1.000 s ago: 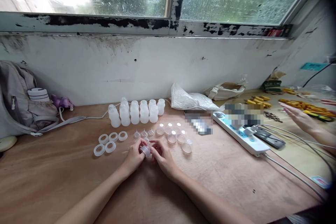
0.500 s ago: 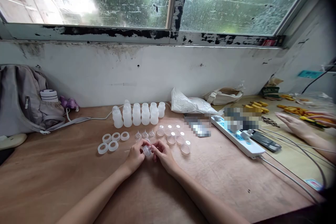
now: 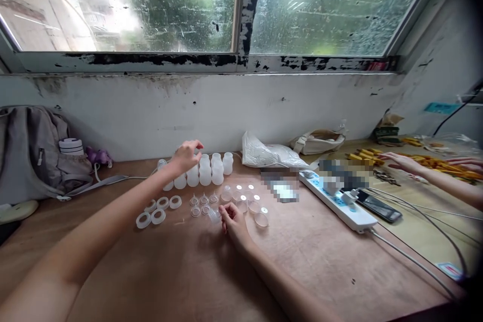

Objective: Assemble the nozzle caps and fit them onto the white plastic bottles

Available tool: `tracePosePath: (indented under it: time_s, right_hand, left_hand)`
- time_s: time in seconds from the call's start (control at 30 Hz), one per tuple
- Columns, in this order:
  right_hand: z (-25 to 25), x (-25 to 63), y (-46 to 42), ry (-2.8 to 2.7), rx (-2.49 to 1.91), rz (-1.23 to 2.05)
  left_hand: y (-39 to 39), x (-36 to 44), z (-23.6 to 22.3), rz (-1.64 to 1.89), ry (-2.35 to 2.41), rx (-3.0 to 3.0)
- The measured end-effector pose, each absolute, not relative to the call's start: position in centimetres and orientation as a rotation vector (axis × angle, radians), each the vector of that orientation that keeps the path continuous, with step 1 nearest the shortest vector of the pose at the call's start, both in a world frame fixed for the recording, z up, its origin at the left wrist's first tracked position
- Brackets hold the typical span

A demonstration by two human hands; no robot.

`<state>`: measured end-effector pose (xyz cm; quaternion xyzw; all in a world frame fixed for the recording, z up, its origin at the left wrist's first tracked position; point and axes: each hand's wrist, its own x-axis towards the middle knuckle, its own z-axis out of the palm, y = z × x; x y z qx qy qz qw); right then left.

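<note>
My left hand [image 3: 187, 155] is stretched out over the frosted bottles [image 3: 205, 175], its fingers bent and apart near the tops of the back ones. Its forearm hides part of the bottle group at the left. My right hand [image 3: 233, 219] pinches a clear collar [image 3: 214, 215] just above the table; a teat in it cannot be made out for sure. Translucent screw rings [image 3: 158, 216] lie to the left. Clear teats [image 3: 204, 198] stand in the middle, in front of the bottles. Several clear domed caps [image 3: 261, 219] sit beside my right hand.
A white power strip [image 3: 339, 201] with cables and a dark phone [image 3: 379, 206] lie at the right. White plastic bag [image 3: 269, 151] and pouch [image 3: 319, 141] rest by the wall. A grey backpack [image 3: 33, 151] stands left. Another person's hand [image 3: 402, 162] is over yellow parts.
My left hand has let go of the clear collar and moved up and back to the bottles. My right hand still holds the collar. The other person's hand has shifted left towards the yellow parts.
</note>
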<state>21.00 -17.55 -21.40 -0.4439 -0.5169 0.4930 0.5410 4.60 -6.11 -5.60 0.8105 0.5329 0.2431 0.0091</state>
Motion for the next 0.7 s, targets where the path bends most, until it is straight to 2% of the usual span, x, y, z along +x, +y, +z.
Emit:
tracePosePath:
  time_s: [0.27,0.5,0.7]
  right_hand:
    - [-22.2,21.0,-16.9,-1.235,-1.093,1.159]
    - [-22.1,21.0,-16.8,-1.241,-1.115,1.178]
    - [-21.6,20.9,-17.1,-1.229,-1.138,1.21]
  left_hand:
    - [1.3,5.0,-3.3,-0.087,1.797,2.356]
    - [3.1,6.0,-3.5,-0.466,1.868,2.265]
    - [3.2,7.2,-4.4,-0.654,1.906,2.237]
